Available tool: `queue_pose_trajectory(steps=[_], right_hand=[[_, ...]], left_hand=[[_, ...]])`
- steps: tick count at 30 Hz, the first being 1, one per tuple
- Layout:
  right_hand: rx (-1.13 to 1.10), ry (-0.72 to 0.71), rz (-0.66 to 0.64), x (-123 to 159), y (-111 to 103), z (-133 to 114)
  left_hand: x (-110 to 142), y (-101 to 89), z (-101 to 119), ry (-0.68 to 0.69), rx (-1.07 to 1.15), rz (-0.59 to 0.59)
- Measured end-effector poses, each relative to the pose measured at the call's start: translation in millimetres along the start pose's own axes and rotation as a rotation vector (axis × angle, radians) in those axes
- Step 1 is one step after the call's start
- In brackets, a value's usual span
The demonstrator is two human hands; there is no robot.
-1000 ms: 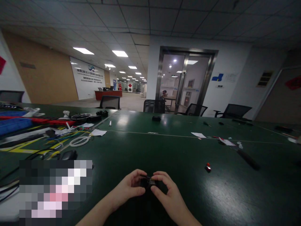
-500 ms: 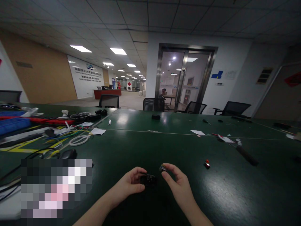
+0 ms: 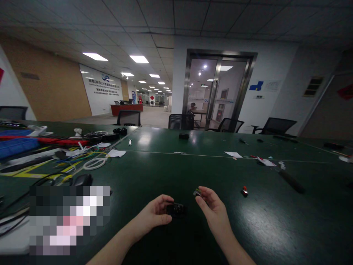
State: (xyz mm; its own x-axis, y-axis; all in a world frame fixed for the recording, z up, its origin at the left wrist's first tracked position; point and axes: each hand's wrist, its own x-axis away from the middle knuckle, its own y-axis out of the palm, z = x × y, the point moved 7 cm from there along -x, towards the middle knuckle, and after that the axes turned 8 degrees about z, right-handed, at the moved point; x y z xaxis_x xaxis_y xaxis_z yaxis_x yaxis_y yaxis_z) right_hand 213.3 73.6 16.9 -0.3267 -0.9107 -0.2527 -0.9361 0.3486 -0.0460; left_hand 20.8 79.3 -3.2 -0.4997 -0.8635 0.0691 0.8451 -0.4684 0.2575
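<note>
My left hand (image 3: 157, 213) is closed around a small black boxy part (image 3: 176, 209), held just above the dark green table (image 3: 171, 173) near its front edge. My right hand (image 3: 213, 209) sits a short way to the right, thumb and forefinger pinching a tiny grey piece (image 3: 196, 192). The two hands are apart, with a gap between the black part and the grey piece. A small red item (image 3: 244, 190) lies on the table to the right of my right hand.
Coloured wires, a white ring (image 3: 93, 163) and blue trays (image 3: 16, 145) crowd the table's left side. A black-handled tool (image 3: 291, 181) and paper scraps (image 3: 233, 154) lie at the right. Office chairs (image 3: 180, 122) stand behind the far edge, before a glass door.
My hands were together on the black part. The right hand has since pulled away to the right and slightly up, carrying the tiny grey piece, while the left hand keeps the black part.
</note>
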Motion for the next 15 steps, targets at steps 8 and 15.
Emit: queue_pose_trajectory(steps=[8, 15], right_hand=[[0.017, 0.013, 0.015, 1.8, -0.9, 0.6], [0.051, 0.031, -0.008, 3.4, 0.1, -0.9]], left_hand=[[0.3, -0.1, 0.2, 0.008, 0.000, -0.011], [4.4, 3.4, 5.1, 0.005, -0.015, 0.002]])
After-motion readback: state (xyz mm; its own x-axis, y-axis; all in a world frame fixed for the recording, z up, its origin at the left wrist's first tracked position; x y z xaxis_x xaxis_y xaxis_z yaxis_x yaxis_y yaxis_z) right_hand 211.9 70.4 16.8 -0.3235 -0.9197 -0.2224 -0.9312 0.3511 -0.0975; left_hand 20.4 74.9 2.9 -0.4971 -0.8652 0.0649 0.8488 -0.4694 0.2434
